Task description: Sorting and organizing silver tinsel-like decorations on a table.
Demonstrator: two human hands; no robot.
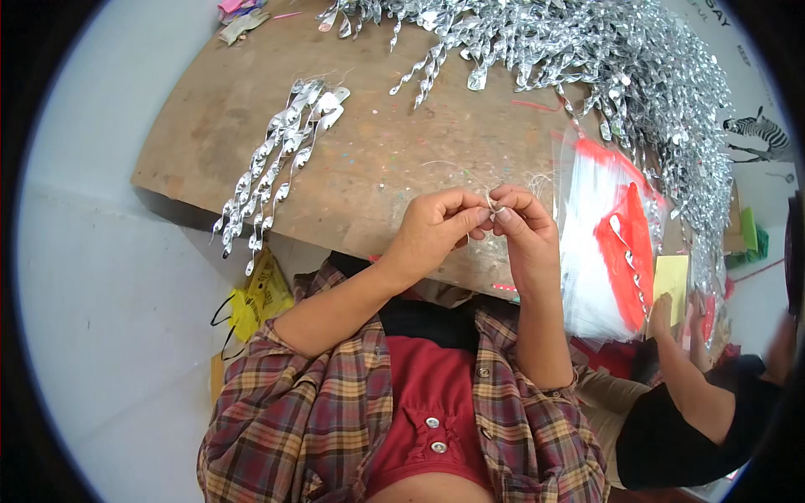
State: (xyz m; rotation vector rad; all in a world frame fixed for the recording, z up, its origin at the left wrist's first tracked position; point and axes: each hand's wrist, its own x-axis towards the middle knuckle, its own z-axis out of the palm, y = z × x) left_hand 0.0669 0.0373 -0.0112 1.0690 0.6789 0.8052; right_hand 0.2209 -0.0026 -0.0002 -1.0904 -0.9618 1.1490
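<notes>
A plaid-shirted person's left hand (432, 230) and right hand (524, 230) are meeting above the brown surface (377, 168), each grip pinching a fine pale thread (489, 199); keeping it taut looks wise. A small bundle of silver spirals (281, 163) is lying to the left, a great heap (587, 59) behind, plastic bags (604, 243) crowding the right beside a co-worker's hand (662, 314).

Silver spiral ornaments (281, 159), brown board (394, 159), red-and-clear bag (608, 243), yellow bag (256, 293), plaid shirt (285, 419)
</notes>
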